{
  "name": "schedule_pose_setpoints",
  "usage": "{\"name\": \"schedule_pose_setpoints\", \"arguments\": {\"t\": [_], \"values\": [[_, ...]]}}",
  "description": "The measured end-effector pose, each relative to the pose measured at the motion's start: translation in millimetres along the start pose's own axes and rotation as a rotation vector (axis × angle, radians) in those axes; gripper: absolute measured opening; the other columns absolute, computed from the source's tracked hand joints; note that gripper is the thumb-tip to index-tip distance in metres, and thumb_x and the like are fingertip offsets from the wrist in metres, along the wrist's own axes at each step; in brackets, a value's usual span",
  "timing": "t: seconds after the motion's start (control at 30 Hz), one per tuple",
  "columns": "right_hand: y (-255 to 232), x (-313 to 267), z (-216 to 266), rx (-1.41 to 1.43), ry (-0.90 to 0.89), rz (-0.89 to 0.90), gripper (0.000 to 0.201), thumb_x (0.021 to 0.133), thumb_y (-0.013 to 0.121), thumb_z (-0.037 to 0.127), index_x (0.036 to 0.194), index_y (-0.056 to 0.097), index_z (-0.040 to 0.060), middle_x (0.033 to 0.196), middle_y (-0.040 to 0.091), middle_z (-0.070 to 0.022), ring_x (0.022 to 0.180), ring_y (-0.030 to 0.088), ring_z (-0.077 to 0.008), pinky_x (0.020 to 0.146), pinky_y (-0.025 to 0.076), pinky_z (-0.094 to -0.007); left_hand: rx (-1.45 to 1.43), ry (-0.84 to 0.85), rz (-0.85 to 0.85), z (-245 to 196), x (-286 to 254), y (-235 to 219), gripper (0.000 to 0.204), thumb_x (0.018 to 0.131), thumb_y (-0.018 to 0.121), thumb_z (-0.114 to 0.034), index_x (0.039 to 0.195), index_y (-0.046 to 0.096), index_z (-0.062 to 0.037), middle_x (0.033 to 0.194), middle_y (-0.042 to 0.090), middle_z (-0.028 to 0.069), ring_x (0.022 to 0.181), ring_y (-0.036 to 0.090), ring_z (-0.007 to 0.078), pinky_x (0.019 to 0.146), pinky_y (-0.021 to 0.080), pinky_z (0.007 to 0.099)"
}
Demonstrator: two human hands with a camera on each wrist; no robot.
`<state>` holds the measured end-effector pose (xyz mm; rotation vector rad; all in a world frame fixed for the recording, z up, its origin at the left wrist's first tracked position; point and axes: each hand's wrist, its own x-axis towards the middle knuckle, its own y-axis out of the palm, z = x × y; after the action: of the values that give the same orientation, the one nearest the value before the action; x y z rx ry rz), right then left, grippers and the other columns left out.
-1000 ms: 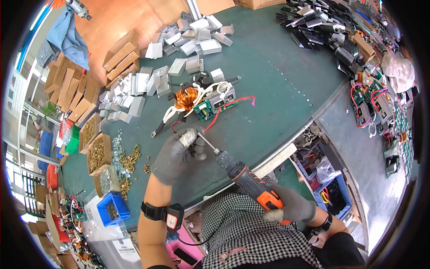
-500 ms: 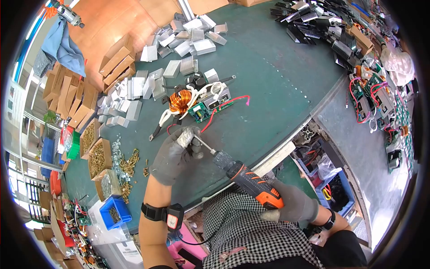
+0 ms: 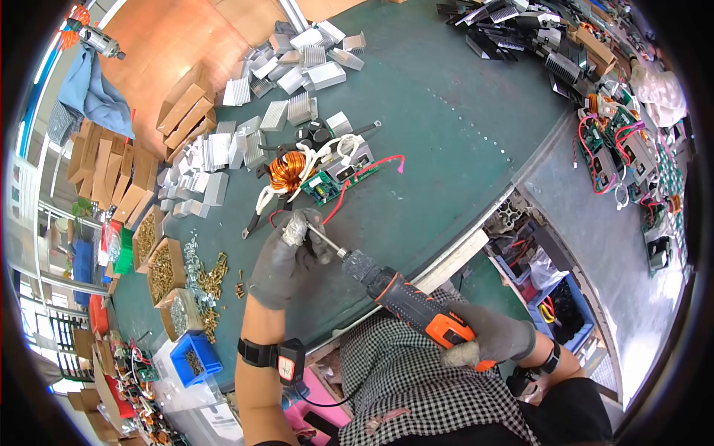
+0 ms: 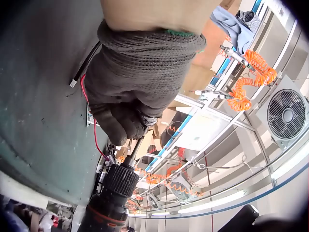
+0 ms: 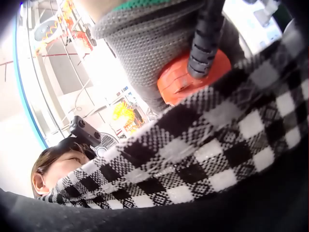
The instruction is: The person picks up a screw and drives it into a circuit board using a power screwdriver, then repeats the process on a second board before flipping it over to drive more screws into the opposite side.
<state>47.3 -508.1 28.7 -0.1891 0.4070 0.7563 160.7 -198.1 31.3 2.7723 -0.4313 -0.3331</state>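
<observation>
My gloved left hand (image 3: pixel 274 269) is raised over the green table, fingers curled and pinching around the tip of a long driver bit (image 3: pixel 327 241). Silvery wrapping covers a fingertip of that glove. Whatever sits at the bit's tip is hidden by the fingers. The gloved right hand (image 3: pixel 502 334) grips the orange-and-black electric screwdriver (image 3: pixel 409 301) near its rear end, its chuck pointing at the left hand. In the right wrist view the driver's orange end (image 5: pixel 169 82) shows a black cord. Just beyond the left hand lies a circuit board assembly (image 3: pixel 321 187) with a copper coil (image 3: pixel 288 172) and red wire.
Silver heatsinks (image 3: pixel 216 151) are heaped at the back left. Boxes of brass screws (image 3: pixel 162 273) and a blue bin (image 3: pixel 195 358) stand on the left. Black heatsinks (image 3: pixel 561 67) and more board assemblies (image 3: pixel 617 152) lie right. An open drawer (image 3: pixel 547 286) sits below the table edge.
Both hands and the screwdriver shift slightly, with the left hand and bit tip a little farther left in view. The whole scene also drifts as the head turns. Both grips look the same.
</observation>
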Motion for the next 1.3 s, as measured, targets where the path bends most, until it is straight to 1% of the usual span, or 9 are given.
{"name": "schedule_pose_setpoints", "arguments": {"t": [0.27,0.47,0.57,0.63,0.87,1.03,1.13,1.23,1.3], "values": [[-5.6,1.3,-9.8,0.241,0.053,0.098,0.066,0.071,0.08,0.045,0.114,0.053,0.002,0.087,0.06,-0.0083,0.078,0.058,-0.0174,0.07,0.048,-0.0339,-0.025,0.033,0.001,4.1,4.0,-4.7,0.044,0.087,0.065,-0.042,0.105,0.055,-0.0033,0.074,0.055,0.0038,0.065,0.057,0.0161,0.061,0.049,0.0293],[-2.7,-5.8,12.8,-0.193,0.031,-0.123,0.067,0.071,0.08,0.043,0.116,0.053,0.0019,0.085,0.061,-0.0078,0.076,0.059,-0.0181,0.07,0.049,-0.0342,0.194,0.031,-0.076,-9.1,2.6,2.6,0.04,0.088,0.065,-0.039,0.104,0.056,-0.003,0.077,0.056,0.0043,0.068,0.057,0.016,0.064,0.05,0.0313],[-9.4,0.5,-3.0,0.044,0.019,0.034,0.067,0.072,0.08,0.044,0.117,0.052,0.002,0.085,0.061,-0.0082,0.075,0.06,-0.0193,0.07,0.049,-0.0347,0.151,0.047,-0.063,-6.0,3.7,0.6,0.039,0.088,0.065,-0.038,0.103,0.056,-0.0026,0.077,0.057,0.0046,0.068,0.057,0.0162,0.066,0.051,0.0319],[-1.7,-1.5,3.0,-0.081,0.004,-0.071,0.067,0.072,0.079,0.044,0.117,0.052,0.002,0.085,0.061,-0.0087,0.075,0.06,-0.0197,0.07,0.049,-0.0349,0.096,0.078,-0.03,-1.0,4.0,0.2,0.039,0.088,0.065,-0.037,0.103,0.056,-0.0022,0.077,0.057,0.0045,0.069,0.058,0.0161,0.066,0.052,0.032],[-9.4,3.6,-7.2,0.008,0.004,0.054,0.068,0.073,0.079,0.044,0.119,0.051,0.0018,0.086,0.062,-0.01,0.077,0.062,-0.0192,0.07,0.05,-0.0344,0.144,-0.002,0.036,-6.9,10.1,-7.8,0.037,0.088,0.065,-0.039,0.1,0.055,-0.0051,0.077,0.055,0.0038,0.068,0.059,0.0162,0.066,0.052,0.0325],[-3.5,4.4,-0.3,-0.035,-0.012,-0.099,0.066,0.072,0.079,0.044,0.114,0.052,0.0004,0.085,0.061,-0.0103,0.074,0.061,-0.0188,0.068,0.049,-0.0342,0.481,-0.224,0.043,-27.0,16.4,-0.3,0.038,0.089,0.065,-0.035,0.101,0.061,0.0008,0.075,0.059,0.0039,0.065,0.059,0.0145,0.064,0.054,0.031],[-2.7,14.8,-11.7,0.047,-0.031,-0.129,0.066,0.073,0.079,0.044,0.113,0.052,-0.0006,0.083,0.06,-0.0103,0.072,0.06,-0.0187,0.067,0.049,-0.0341,0.776,0.022,-0.211,-35.7,25.1,3.0,0.036,0.085,0.069,-0.031,0.106,0.063,-0.0018,0.083,0.062,0.0063,0.071,0.062,0.0168,0.067,0.053,0.0305],[-4.0,22.9,-19.7,0.193,0.012,-0.129,0.063,0.074,0.079,0.041,0.111,0.052,-0.0015,0.08,0.059,-0.0079,0.07,0.059,-0.0145,0.064,0.049,-0.0315,1.479,0.492,-0.484,-42.4,38.8,3.9,0.038,0.078,0.074,-0.028,0.109,0.064,-0.0085,0.103,0.062,0.009,0.092,0.062,0.0228,0.076,0.05,0.0335],[-6.1,28.2,-11.1,0.309,0.046,-0.118,0.061,0.075,0.079,0.04,0.112,0.052,-0.0015,0.079,0.059,-0.0064,0.069,0.058,-0.0122,0.063,0.049,-0.0304,1.73,0.643,-0.447,-42.9,47.5,6.3,0.04,0.073,0.076,-0.026,0.11,0.065,-0.012,0.116,0.057,0.0088,0.105,0.056,0.0267,0.086,0.046,0.0376]]}}
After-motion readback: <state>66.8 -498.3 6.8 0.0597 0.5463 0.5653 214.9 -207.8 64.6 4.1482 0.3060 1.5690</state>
